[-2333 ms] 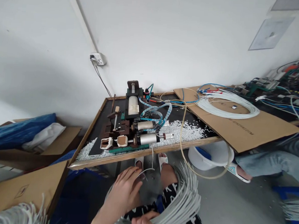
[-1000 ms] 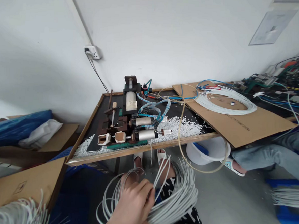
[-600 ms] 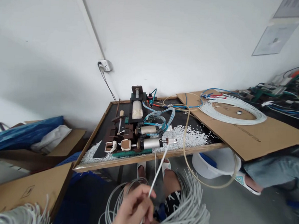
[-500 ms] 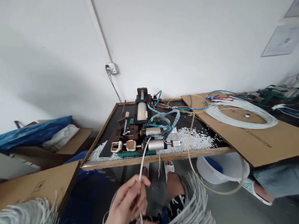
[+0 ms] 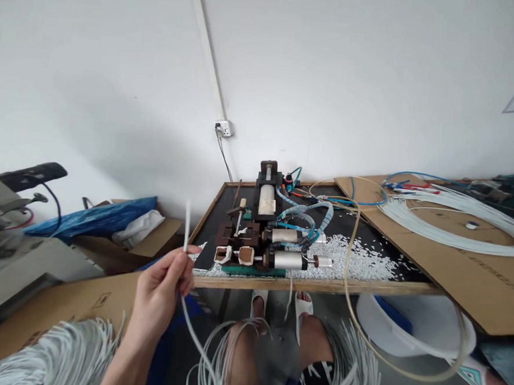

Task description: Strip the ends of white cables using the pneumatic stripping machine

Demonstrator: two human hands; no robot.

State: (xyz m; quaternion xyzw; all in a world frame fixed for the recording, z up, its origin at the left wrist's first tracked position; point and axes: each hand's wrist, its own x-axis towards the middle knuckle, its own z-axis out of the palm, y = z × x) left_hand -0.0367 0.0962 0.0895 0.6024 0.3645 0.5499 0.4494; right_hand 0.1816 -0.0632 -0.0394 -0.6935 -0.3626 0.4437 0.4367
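From the head camera, the left hand was raised left of the knees, thumb and fingertips pressed together on a thin, smooth white plastic tube, whose short end stood upright above the pinch while its length curved down to a springy bundle of looped white tubes across the lap. The right hand was out of sight. Beyond, a black-topped wooden-rimmed table carried a dark metal pneumatic press with shiny cylinders amid scattered white granular offcuts
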